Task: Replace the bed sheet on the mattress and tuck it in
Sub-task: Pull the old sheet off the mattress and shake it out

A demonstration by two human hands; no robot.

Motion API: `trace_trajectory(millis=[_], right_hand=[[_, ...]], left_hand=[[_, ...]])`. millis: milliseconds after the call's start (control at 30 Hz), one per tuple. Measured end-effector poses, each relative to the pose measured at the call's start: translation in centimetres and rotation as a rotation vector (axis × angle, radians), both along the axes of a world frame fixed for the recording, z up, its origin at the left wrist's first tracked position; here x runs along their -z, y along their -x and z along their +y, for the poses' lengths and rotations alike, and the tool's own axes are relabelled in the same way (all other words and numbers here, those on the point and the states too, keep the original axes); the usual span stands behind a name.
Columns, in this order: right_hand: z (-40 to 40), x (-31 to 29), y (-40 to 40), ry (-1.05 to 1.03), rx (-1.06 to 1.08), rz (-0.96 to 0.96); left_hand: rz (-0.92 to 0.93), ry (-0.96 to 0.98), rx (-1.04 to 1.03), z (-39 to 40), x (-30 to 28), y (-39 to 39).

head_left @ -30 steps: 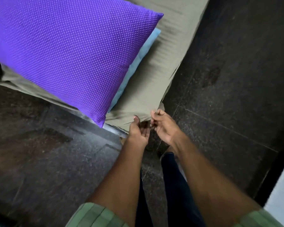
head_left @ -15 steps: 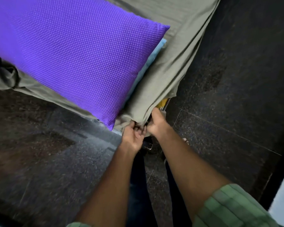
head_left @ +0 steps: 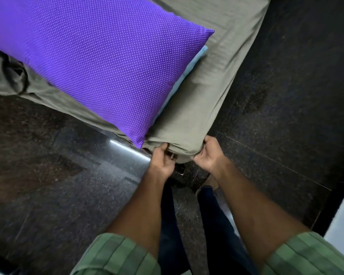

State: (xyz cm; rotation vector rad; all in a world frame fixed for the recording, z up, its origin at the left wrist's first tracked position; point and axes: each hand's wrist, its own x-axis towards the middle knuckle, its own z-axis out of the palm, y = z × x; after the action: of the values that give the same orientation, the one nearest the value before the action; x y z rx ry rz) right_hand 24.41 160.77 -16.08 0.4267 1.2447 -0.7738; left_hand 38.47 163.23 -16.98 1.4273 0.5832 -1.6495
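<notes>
Bed sheet [head_left: 216, 80] lay over the mattress, whose near corner pointed toward the person. Pillow [head_left: 99, 64] rested on the sheet, left of the corner, its near tip overhanging the mattress edge; a second pillow [head_left: 189, 70] lay under it, only its right edge showing. Left hand [head_left: 163, 161] gripped the sheet on the left side of the corner, right hand [head_left: 209, 153] on the right side. Floor [head_left: 286, 116] lay on both sides of the mattress and below the hands. Bunched sheet [head_left: 10, 76] sat at far left.
</notes>
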Motion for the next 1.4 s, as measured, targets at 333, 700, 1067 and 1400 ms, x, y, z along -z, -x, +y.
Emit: trace_trajectory(millis=[333, 700, 1067, 1400], right_hand=[[-0.5, 0.2, 1.1, -0.088, -0.455, 0.592], [-1.1, -6.8, 6.2, 0.183, -0.954, 0.869], [-9.5, -15.6, 18.6, 0.316, -0.998, 1.019], [-25.5, -19.2, 30.9, 0.396, -1.034, 1.127]], left_hand=[[0.009, 0.03, 0.024, 1.2, -1.0, 1.4], [-0.81, -0.122, 0.593, 1.7, -8.2, 7.2], [-0.801, 0.255, 0.689, -10.8, -16.4, 22.6], [-0.789, 0.358, 0.672, -27.2, -18.2, 33.8]])
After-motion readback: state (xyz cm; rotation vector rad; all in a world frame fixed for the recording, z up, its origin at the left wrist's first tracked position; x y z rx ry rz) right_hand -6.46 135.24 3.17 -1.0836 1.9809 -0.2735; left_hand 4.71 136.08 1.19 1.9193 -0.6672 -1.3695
